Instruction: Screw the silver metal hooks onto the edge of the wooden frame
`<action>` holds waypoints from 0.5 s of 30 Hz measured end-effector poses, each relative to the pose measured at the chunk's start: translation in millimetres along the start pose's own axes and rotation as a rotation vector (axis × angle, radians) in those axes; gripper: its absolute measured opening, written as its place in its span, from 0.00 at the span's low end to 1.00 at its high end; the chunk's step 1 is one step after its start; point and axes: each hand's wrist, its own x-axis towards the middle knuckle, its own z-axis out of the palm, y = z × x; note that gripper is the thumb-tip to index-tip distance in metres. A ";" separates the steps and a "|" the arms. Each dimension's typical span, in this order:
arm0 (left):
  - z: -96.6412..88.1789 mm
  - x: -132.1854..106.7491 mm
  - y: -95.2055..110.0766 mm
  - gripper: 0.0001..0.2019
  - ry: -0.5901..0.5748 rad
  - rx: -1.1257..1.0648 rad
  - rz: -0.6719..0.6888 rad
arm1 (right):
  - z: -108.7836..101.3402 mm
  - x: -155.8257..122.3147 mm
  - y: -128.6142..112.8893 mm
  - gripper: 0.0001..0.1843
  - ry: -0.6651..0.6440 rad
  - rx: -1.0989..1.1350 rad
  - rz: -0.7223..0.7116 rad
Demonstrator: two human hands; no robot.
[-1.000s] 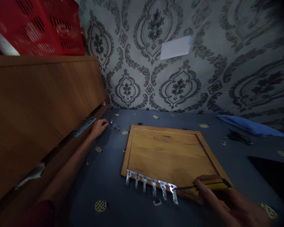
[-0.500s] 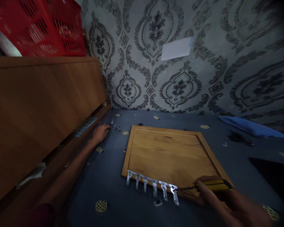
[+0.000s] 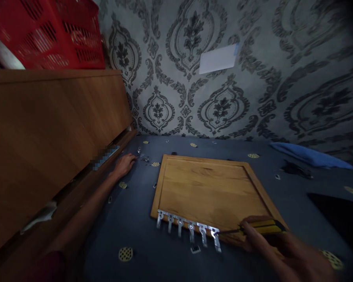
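My right hand (image 3: 282, 244) is wrapped round the yellow and black handle of a screwdriver (image 3: 263, 226). Its thin dark shaft points left, the tip at the last of several metal hooks (image 3: 215, 238) along the near edge of a framed wooden board (image 3: 206, 188). The hooks stick out past that edge towards me. Far to the left, my left hand (image 3: 125, 163) rests on the blue patterned cloth with its fingers drawn together. Its fingertips are beside a scatter of small shiny metal pieces (image 3: 144, 158), too small to make out; whether it pinches one is hidden.
A wooden cabinet (image 3: 53, 121) stands along the left, with a red plastic basket (image 3: 79, 43) on top. At the right lie a folded blue cloth (image 3: 312, 156), a dark tangled item (image 3: 297, 169) and a black flat panel (image 3: 338, 215). Patterned wallpaper (image 3: 185, 90) closes the back.
The view has shifted very slightly. Both hands keep nearly the same places, the screwdriver still at the last hook.
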 end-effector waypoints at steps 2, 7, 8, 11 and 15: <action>-1.5 1.3 -2.9 0.13 -0.020 0.000 0.016 | -1.2 2.0 -3.7 0.30 0.014 0.010 0.002; -3.7 1.7 -9.5 0.14 -0.051 -0.009 0.034 | -2.0 3.6 -9.4 0.30 0.017 0.002 -0.036; -3.8 1.4 -10.4 0.14 -0.053 -0.011 0.033 | -1.9 3.6 -10.0 0.30 0.017 0.006 -0.046; -3.5 0.5 -12.2 0.14 -0.049 -0.009 0.026 | -1.6 4.6 -13.5 0.28 0.043 0.031 -0.063; -2.6 -1.8 -11.8 0.14 -0.039 -0.002 0.019 | -4.2 9.4 -25.0 0.29 0.054 0.058 -0.079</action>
